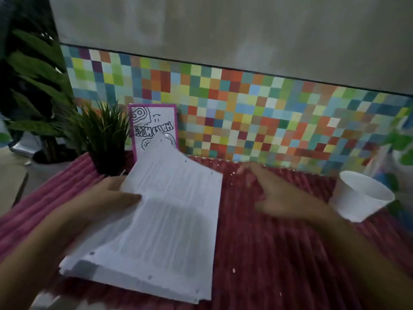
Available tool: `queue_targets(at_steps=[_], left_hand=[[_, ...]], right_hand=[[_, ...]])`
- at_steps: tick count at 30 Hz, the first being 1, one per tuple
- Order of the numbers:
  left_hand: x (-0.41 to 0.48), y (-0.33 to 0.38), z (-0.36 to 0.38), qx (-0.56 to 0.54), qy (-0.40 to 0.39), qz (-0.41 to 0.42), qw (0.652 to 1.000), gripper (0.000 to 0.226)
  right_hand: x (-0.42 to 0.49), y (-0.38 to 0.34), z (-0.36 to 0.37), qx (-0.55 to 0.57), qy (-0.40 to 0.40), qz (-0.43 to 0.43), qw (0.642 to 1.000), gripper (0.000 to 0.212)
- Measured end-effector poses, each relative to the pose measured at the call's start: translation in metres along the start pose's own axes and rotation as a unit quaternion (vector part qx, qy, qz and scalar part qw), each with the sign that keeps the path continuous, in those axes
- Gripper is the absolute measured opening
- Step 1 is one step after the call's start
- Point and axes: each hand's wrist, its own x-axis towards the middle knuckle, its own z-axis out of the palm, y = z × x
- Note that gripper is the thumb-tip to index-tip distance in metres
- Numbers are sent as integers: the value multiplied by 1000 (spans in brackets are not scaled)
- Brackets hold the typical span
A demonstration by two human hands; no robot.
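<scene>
Paper stack [174, 220] - printed sheets, lying on ribbed red cloth [290, 265]. Upper sheets raised at the far end, pinched at their left edge by left hand [107, 198], thumb on top. Right hand [274, 193] - fingers spread and blurred, holding nothing, just right of the stack. White cup [362, 195] further right.

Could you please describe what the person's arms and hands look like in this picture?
The left hand and the right hand wear no gloves. The left forearm and the right forearm are bare to the picture's edge, with no sleeves showing. I see no watch, bracelet or ring, though the picture is dim and blurred, so a thin ring could escape notice.
</scene>
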Motion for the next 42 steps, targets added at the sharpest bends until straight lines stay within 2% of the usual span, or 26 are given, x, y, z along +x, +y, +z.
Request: queue_targets(at_steps=[2,4,7,12,18,24,28,31,33,34,37,40,42], left_hand=[[-2,-13,-5,35,-22,-22,999,35],[0,-23,-3,77,-24,-36,996,34],[1,-31,1,99,14,-48,994,40],[-2,-31,11,161,101,-6,982,65],[2,-29,16,187,115,33,975,61],[2,-33,21,287,157,37,944,59],[-3,-39,22,342,207,63,914,40],[-9,-46,23,311,225,59,922,27],[-12,-48,21,285,224,76,929,10],[-12,-49,19,272,225,80,932,9],[-17,-49,19,249,227,73,939,18],[-18,-52,21,238,221,70,943,26],[-23,-52,21,223,222,68,947,25]], right_hand=[[-7,0,30,-66,-46,-34,996,74],[-17,2,55,-116,-47,-108,986,73],[-29,7,82,-174,-58,-208,961,64],[-28,16,93,-252,-35,-233,939,59],[-30,16,85,-241,-36,-237,940,58],[-32,21,86,-188,-57,-198,960,71],[-33,15,83,-134,-42,-141,980,59],[-39,1,88,-107,0,-95,990,55],[-46,-16,97,-155,12,-81,985,63],[-50,-27,102,-185,10,-70,980,62],[-62,-56,119,-231,-21,-27,972,50],[-68,-67,136,-254,-50,16,966,65],[-70,-69,148,-249,23,42,967,76]])
